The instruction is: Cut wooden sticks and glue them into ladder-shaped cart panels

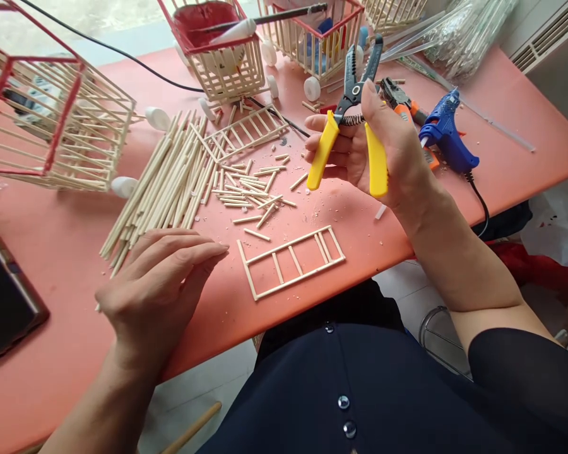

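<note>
My right hand holds wire strippers with yellow handles, jaws pointing up and handles spread apart above the table. My left hand rests at the table's near side, fingers drawn together toward the tips; whatever they may hold is hidden. Right of its fingertips lies a small ladder-like stick frame with several crosspieces and a wide gap between some of them. Behind it are scattered short cut sticks. A pile of long wooden sticks lies just beyond my left hand, beside a second frame with more rungs.
Stick-built carts with white wheels stand at the left, at the back and farther right. Pliers and a blue glue gun lie right of my right hand. A phone is at left; clear glue sticks lie behind.
</note>
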Demonstrator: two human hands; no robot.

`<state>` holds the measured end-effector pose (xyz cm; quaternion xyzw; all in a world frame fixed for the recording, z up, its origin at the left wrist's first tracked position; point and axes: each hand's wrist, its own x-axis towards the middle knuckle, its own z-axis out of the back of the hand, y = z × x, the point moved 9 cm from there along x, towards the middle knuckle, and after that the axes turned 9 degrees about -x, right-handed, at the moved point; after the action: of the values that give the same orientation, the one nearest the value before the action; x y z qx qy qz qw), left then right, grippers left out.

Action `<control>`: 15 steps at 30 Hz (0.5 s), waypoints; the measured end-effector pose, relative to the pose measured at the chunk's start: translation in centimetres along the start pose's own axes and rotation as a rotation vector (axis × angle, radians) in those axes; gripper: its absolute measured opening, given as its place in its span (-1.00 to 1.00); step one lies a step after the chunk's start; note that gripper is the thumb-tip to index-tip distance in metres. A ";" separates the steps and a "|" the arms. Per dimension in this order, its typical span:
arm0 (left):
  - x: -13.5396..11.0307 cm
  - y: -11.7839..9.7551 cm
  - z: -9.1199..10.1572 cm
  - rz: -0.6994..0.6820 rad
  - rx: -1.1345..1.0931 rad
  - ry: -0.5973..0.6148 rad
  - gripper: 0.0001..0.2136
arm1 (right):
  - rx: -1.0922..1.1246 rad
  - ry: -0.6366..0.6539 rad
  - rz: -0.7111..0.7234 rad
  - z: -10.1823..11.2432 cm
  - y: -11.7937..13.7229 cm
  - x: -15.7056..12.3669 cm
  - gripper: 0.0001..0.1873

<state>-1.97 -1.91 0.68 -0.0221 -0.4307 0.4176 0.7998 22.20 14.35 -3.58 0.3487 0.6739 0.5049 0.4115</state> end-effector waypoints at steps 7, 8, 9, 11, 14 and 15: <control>0.2 -0.5 -0.4 -0.004 -0.008 0.030 -0.78 | 0.064 -0.027 0.044 0.6 0.3 0.1 -0.36; 0.2 -0.4 -0.6 -0.004 -0.014 0.042 -0.78 | 0.077 -0.031 0.046 0.6 0.3 0.2 -0.34; 0.2 -0.4 -0.8 -0.006 -0.017 0.060 -0.78 | 0.085 -0.036 0.045 0.6 0.3 0.2 -0.33; 0.5 -0.4 -1.3 -0.023 -0.007 0.111 -0.79 | 0.087 -0.035 0.027 0.5 0.0 0.4 -0.30; 1.3 -0.7 -2.3 -0.094 0.061 0.210 -0.82 | 0.090 -0.039 -0.002 0.3 -0.4 0.6 -0.31; 1.6 -0.8 -2.7 -0.122 0.089 0.242 -0.85 | 0.091 -0.046 -0.016 0.3 -0.6 0.6 -0.32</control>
<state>0.94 -0.50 0.38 -0.0107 -0.3128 0.3811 0.8700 22.18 14.82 -4.28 0.3732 0.6893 0.4624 0.4145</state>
